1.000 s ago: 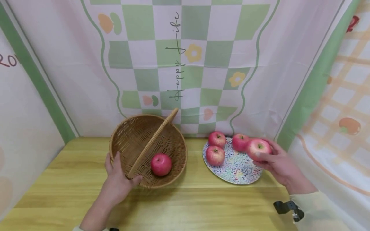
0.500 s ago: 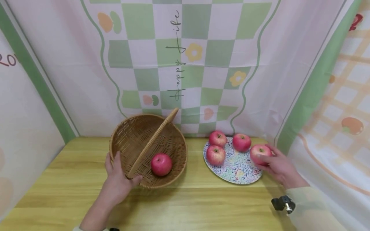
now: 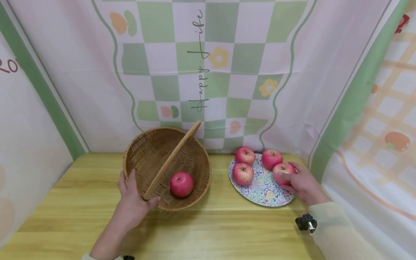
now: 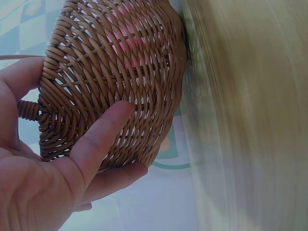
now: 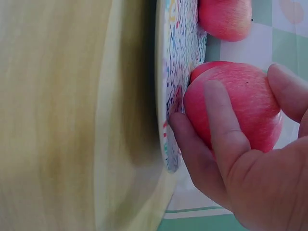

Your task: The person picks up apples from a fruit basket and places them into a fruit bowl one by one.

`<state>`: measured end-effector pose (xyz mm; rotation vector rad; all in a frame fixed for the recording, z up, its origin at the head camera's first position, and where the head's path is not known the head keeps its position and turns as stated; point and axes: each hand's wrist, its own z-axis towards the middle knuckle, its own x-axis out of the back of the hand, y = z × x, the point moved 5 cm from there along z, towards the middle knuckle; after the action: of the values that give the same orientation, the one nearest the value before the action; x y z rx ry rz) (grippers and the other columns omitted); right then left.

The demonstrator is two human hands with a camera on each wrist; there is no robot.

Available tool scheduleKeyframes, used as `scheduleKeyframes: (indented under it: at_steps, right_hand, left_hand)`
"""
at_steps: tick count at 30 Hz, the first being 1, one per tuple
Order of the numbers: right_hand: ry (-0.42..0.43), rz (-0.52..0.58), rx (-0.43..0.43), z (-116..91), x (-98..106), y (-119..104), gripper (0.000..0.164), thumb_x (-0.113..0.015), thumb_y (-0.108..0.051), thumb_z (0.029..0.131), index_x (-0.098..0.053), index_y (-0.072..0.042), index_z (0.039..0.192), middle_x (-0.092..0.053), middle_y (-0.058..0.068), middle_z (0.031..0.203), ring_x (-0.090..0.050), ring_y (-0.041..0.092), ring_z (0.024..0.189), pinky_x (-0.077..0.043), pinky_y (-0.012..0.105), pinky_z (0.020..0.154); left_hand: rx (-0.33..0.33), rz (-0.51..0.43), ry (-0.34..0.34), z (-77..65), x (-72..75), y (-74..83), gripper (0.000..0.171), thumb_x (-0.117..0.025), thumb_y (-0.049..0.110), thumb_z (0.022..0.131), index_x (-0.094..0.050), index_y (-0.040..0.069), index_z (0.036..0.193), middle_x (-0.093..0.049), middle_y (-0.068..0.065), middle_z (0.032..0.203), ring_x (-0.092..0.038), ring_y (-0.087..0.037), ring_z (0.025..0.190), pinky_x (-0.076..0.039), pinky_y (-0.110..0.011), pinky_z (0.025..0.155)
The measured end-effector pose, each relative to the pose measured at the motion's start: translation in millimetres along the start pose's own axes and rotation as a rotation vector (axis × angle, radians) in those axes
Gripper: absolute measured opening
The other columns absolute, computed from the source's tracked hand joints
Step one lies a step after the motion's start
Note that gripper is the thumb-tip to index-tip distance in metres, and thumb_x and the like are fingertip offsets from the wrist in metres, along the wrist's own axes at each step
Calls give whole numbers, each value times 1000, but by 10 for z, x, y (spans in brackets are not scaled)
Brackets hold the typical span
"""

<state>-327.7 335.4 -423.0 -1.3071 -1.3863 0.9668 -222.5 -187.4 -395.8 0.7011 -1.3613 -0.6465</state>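
Observation:
My left hand grips the near-left rim of a brown wicker basket, thumb on the inner side and fingers on the outer wall, as the left wrist view shows. One red apple lies inside, under the arched handle. At the right, my right hand holds a pink-red apple by its side, with thumb and fingers around it. That apple sits at the right side of a speckled oval plate. Three other apples rest on the plate's back and left parts, among them a front-left apple.
Basket and plate stand on a yellow wood-grain table, with a gap between them. A printed cloth hangs right behind. More cloth closes in the right side, near my right arm.
The right hand has brought its apple down and then leftward on the plate, close to the back-right apple. My left hand and the basket have stayed put.

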Motion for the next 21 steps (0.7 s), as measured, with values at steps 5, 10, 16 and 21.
scheduleKeyframes:
  at_steps: [5, 10, 16, 21]
  right_hand:
    - [5, -32, -37, 0, 10, -16, 97, -68, -9, 95, 4, -6, 159, -1, 35, 157, -34, 49, 133, -51, 41, 92]
    - [-17, -95, -74, -25, 49, -30, 96, -68, -15, 96, 3, -4, 159, -5, 37, 155, -53, 39, 111, -55, 43, 85]
    - [-50, -130, -78, -64, 75, -47, 93, -64, -19, 99, 6, -2, 158, -7, 40, 153, -54, 36, 110, -56, 44, 85]
    - [-46, -140, -74, -74, 84, -57, 91, -63, -20, 100, 6, 1, 157, -9, 40, 151, -53, 37, 112, -55, 43, 87]
  left_hand:
    - [0, -2, -1, -3, 0, -1, 122, -79, 30, 85, 16, 7, 157, 35, -22, 154, -46, -64, 114, -48, -64, 87]
    - [-3, -5, 6, -7, 4, -3, 122, -80, 29, 84, 16, 6, 157, 34, -22, 154, -45, -64, 115, -47, -64, 88]
    - [-9, -5, 20, -36, 3, 16, 122, -81, 28, 84, 14, 4, 157, 33, -23, 154, -43, -65, 116, -45, -65, 89]
    - [-17, -5, 37, -63, 3, 42, 121, -81, 29, 84, 10, 3, 157, 30, -23, 155, -45, -64, 114, -47, -65, 86]
